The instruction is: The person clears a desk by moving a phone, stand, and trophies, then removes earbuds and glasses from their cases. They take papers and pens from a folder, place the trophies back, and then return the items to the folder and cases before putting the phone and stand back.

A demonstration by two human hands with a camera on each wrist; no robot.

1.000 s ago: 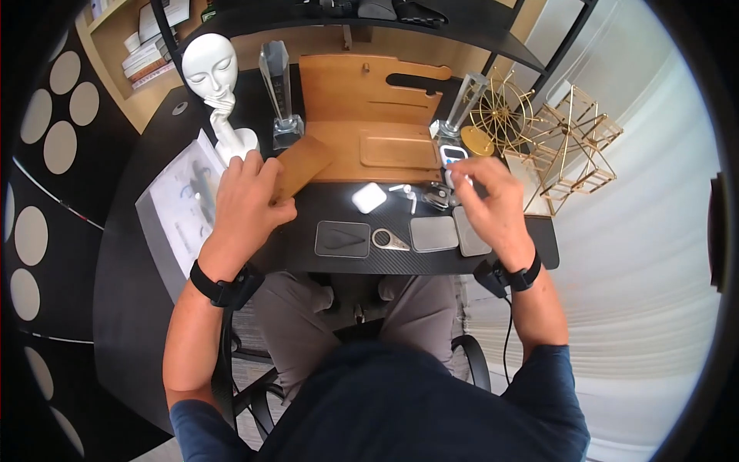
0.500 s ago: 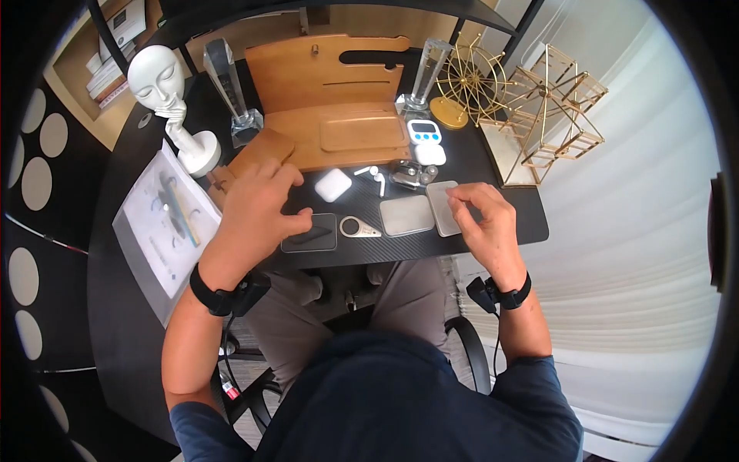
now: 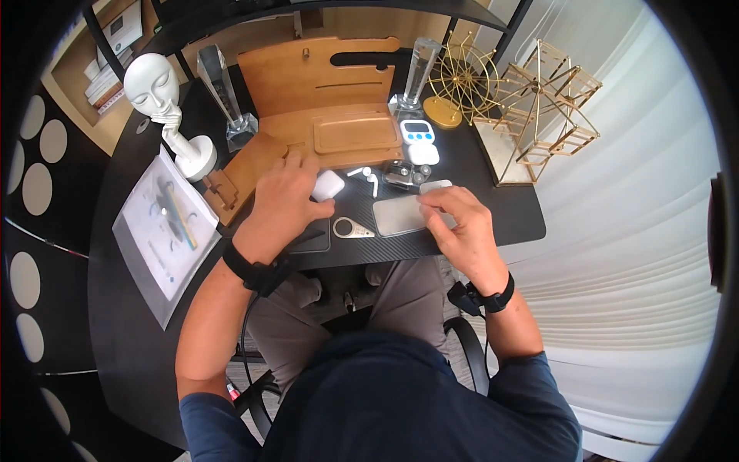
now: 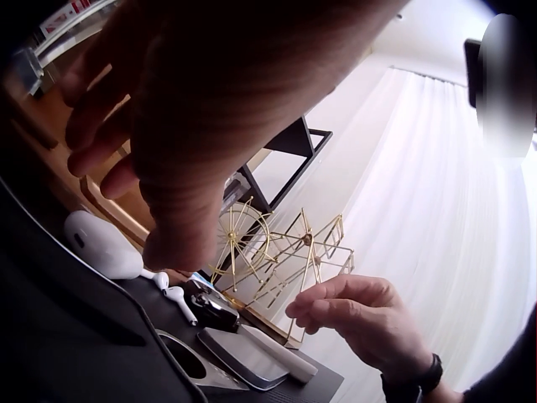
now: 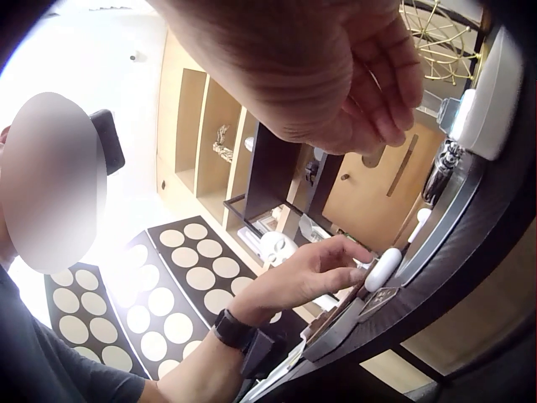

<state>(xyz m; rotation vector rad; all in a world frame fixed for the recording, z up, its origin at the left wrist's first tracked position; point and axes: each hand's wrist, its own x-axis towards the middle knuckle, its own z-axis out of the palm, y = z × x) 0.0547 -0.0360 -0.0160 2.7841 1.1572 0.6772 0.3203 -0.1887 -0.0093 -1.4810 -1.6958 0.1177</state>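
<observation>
In the head view my left hand [image 3: 283, 202] hovers with spread, slightly bent fingers beside the white earbud case [image 3: 329, 185]; the left wrist view shows the earbud case [image 4: 102, 245] below the thumb. A flat brown wooden piece [image 3: 250, 165] lies past those fingers, against the wooden stand [image 3: 319, 77]. My right hand [image 3: 466, 231], thumb and fingertips close together with nothing visible between them, is above the grey rectangular tins [image 3: 399, 215]. Two white earbuds [image 3: 373, 185] and a metal ring-shaped tool [image 3: 354, 228] lie between the hands.
A white timer [image 3: 417, 131], a second white case [image 3: 423, 154] and a dark metallic object [image 3: 400, 174] sit at the stand's right. Glass trophies, gold wheel models [image 3: 462, 79] and a white bust [image 3: 152, 83] stand around. Papers [image 3: 169, 223] lie at left.
My left hand has let go of the wooden piece, now lying down, and moved right towards the earbud case. My right hand has come from the timer to over the tins. The head view has shifted.
</observation>
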